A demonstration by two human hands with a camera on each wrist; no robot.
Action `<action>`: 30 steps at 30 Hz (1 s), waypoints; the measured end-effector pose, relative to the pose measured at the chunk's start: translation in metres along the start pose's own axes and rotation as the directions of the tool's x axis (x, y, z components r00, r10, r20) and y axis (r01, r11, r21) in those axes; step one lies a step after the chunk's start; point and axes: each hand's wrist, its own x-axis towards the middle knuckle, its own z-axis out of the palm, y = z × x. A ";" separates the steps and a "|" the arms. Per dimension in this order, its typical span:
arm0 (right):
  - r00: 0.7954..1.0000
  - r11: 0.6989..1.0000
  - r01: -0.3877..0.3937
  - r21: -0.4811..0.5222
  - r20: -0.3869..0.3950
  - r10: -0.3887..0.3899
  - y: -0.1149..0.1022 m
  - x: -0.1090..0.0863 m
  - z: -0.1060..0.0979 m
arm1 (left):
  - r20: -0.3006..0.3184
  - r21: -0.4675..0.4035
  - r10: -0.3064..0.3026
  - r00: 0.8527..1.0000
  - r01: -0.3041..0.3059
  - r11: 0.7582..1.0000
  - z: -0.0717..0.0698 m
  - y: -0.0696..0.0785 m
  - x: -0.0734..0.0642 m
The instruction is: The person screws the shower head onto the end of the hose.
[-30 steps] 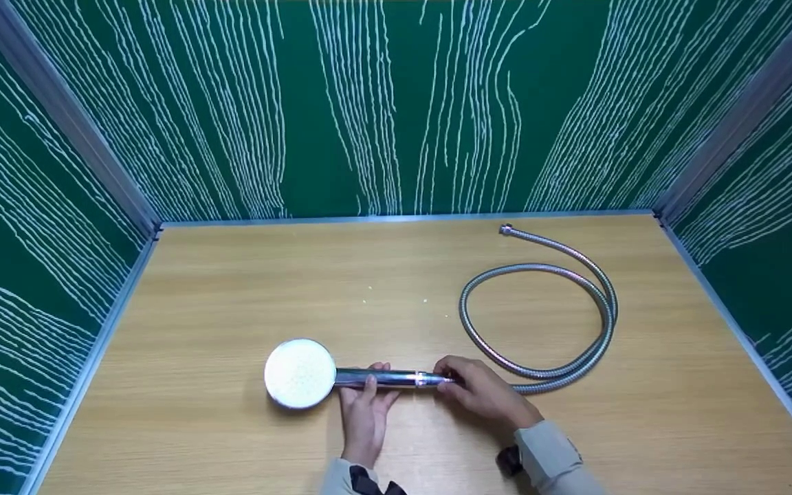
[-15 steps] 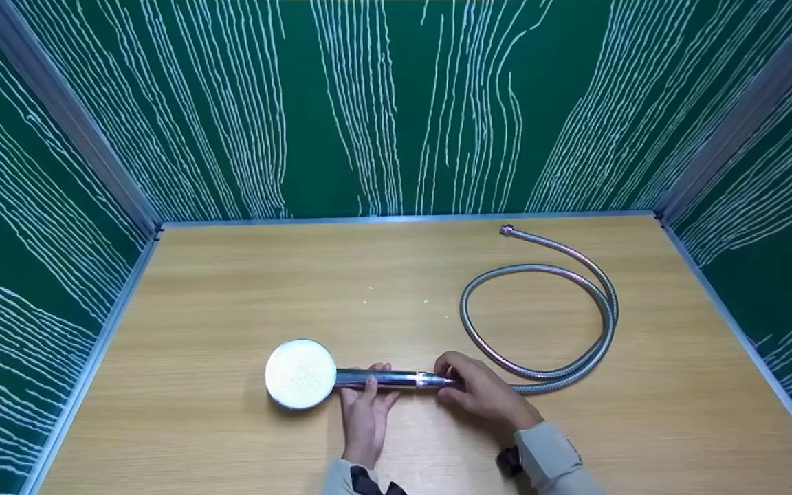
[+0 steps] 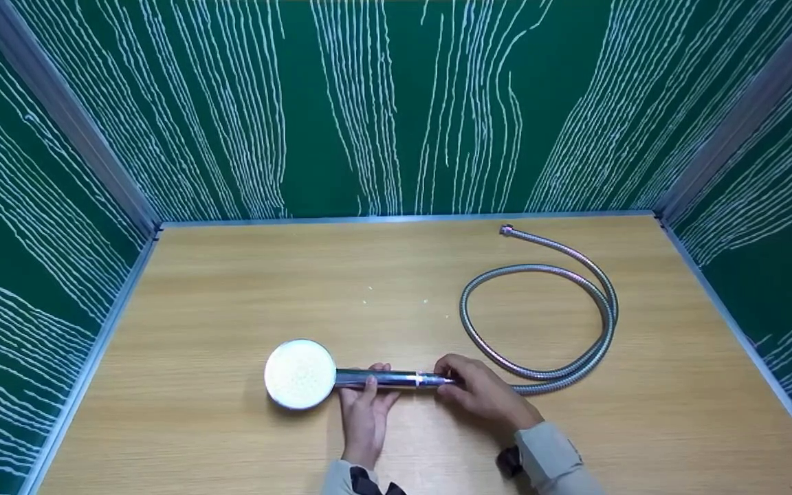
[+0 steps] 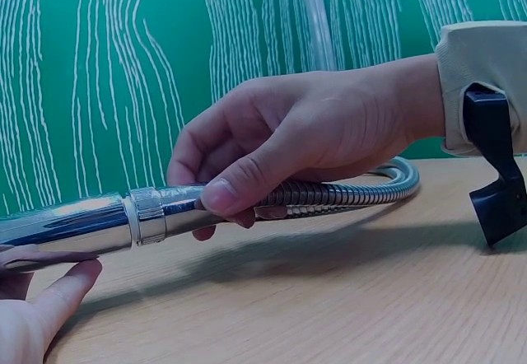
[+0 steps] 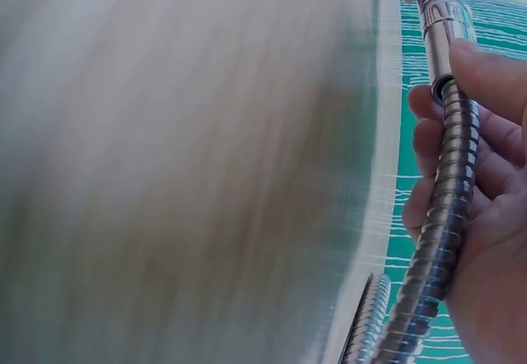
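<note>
A chrome shower head (image 3: 300, 375) with a round white face lies face up, its handle (image 3: 377, 378) pointing right. My left hand (image 3: 364, 419) grips that handle from below, thumb over the top. At the handle's end sits a ribbed collar and a tapered hose connector (image 4: 183, 207). My right hand (image 3: 484, 390) pinches the connector between thumb and fingers, as the left wrist view shows. From there the coiled metal shower hose (image 5: 449, 191) runs back under the right palm. The connector and handle are in line, meeting at the collar.
The hose loops over the right side of the wooden table (image 3: 196, 295), its free end nut (image 3: 507, 229) near the back edge. A few tiny white specks lie mid-table. Green walls with white wavy lines (image 3: 341, 103) enclose the back and both sides.
</note>
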 end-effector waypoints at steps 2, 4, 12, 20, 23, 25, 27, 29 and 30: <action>1.000 1.000 0.002 -0.001 0.002 -0.002 0.000 0.000 0.000 | -0.003 0.004 0.000 1.000 0.000 1.000 0.000 0.000 0.000; 1.000 1.000 -0.004 -0.003 0.006 0.004 0.000 0.000 0.001 | -0.003 0.008 0.001 1.000 -0.001 1.000 -0.001 -0.001 0.000; 0.999 0.999 -0.041 0.030 0.033 0.040 -0.002 0.001 -0.001 | 0.016 0.002 -0.002 1.000 0.002 1.000 -0.002 0.000 0.000; 0.998 0.998 -0.060 0.020 0.030 0.059 -0.003 0.000 -0.002 | 0.005 0.017 -0.003 1.000 0.003 1.000 0.000 0.000 0.000; 0.998 0.998 -0.057 0.022 0.029 0.056 -0.002 0.000 -0.002 | -0.005 0.012 -0.008 1.000 0.008 1.000 0.000 0.000 0.000; 0.998 0.999 -0.049 0.022 0.027 0.049 -0.002 0.001 -0.002 | -0.007 0.011 -0.009 1.000 0.009 1.000 0.000 0.000 0.000; 0.999 0.999 -0.040 0.024 0.026 0.039 -0.002 0.000 -0.001 | -0.006 0.010 -0.008 1.000 0.008 1.000 0.000 0.000 0.000; 0.999 0.999 -0.031 0.027 0.025 0.030 -0.001 0.000 -0.001 | -0.004 0.008 -0.007 1.000 0.008 1.000 0.000 0.000 0.000; 0.999 0.999 -0.032 0.030 0.026 0.031 -0.001 0.000 -0.001 | -0.001 0.008 -0.006 1.000 0.006 1.000 0.000 0.000 0.000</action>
